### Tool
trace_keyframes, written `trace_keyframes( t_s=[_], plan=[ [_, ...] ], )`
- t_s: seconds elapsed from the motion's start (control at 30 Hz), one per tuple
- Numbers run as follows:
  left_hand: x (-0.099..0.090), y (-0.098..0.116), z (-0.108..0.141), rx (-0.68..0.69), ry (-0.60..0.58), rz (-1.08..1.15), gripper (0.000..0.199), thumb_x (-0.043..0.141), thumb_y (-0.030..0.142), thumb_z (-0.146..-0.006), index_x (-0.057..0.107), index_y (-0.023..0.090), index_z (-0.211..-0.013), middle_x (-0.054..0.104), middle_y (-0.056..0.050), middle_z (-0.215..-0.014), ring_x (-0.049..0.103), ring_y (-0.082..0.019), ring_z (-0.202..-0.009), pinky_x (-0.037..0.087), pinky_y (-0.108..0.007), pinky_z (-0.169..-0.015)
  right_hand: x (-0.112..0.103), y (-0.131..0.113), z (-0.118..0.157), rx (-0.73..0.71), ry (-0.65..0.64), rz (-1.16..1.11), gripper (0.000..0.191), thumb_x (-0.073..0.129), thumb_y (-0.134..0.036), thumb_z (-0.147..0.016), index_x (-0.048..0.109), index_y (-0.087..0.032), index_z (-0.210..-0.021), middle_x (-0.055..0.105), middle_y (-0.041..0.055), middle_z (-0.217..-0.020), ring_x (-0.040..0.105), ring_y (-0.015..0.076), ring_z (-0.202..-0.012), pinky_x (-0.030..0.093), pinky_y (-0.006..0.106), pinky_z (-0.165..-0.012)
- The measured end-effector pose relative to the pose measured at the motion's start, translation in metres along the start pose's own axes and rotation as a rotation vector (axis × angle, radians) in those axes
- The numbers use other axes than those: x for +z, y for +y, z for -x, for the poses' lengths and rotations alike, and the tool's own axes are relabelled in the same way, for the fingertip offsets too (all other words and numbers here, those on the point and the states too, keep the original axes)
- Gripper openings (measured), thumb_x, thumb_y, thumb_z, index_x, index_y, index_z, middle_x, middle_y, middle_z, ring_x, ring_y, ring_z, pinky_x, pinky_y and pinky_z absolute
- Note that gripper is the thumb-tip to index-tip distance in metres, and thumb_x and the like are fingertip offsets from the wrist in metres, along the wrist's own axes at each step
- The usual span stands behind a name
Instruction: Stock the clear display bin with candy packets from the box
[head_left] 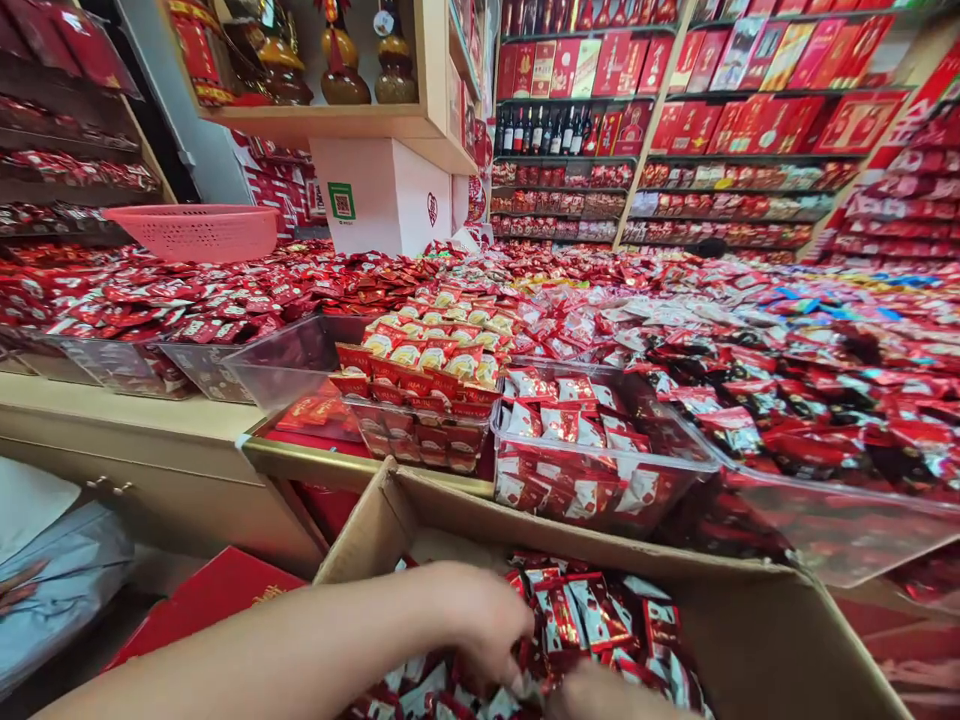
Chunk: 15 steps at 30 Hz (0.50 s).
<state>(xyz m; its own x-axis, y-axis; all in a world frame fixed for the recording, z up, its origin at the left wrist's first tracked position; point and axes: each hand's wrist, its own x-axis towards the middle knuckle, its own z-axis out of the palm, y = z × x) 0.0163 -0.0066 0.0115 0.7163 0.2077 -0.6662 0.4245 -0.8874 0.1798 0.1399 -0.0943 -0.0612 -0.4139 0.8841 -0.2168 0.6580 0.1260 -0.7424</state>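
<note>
In the lower middle, a cardboard box (757,610) holds a heap of small red and white wrapped candy packets (592,610). My left hand (491,625) reaches down into this heap, its fingers curled and partly sunk among the packets. What they grip, if anything, is hidden. Close beside it on the right, my right hand (604,692) is cut off by the bottom edge and blurred. Its fingers are hidden among the packets. Behind the box stands a clear plastic bin (660,465) with similar red and white packets.
Left of that bin, a clear bin (281,365) holds red and gold packets in neat rows. More packet-filled bins (847,520) line the display. A pink basket (202,235) sits at the back left. A red box (206,600) lies beside the cardboard box.
</note>
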Motion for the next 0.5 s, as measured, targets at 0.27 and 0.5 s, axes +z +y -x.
trace_keyframes(
  t_s=[0.27, 0.5],
  plan=[
    [-0.025, -0.008, 0.024, 0.277, 0.061, 0.609, 0.039, 0.06, 0.038, -0.068, 0.053, 0.019, -0.1, 0.062, -0.002, -0.086, 0.057, -0.015, -0.073, 0.042, -0.022, -0.059, -0.071, -0.024, 0.018, 0.189, 0.254, -0.359, 0.018, 0.052, -0.033, -0.074, 0.05, -0.016, -0.067, 0.049, -0.0031, -0.059, 0.042, 0.01, -0.055, 0.035, 0.022, -0.052],
    [-0.026, -0.001, 0.021, 0.253, 0.075, 1.147, 0.01, 0.05, 0.026, -0.077, 0.051, 0.015, -0.077, 0.051, 0.004, -0.059, 0.05, -0.006, -0.047, 0.041, -0.018, -0.049, -0.074, -0.041, 0.031, 0.183, 0.367, -0.745, 0.028, 0.058, -0.043, -0.072, 0.051, -0.016, -0.072, 0.046, -0.0055, -0.056, 0.041, 0.0071, -0.048, 0.033, 0.02, -0.047]
  ],
)
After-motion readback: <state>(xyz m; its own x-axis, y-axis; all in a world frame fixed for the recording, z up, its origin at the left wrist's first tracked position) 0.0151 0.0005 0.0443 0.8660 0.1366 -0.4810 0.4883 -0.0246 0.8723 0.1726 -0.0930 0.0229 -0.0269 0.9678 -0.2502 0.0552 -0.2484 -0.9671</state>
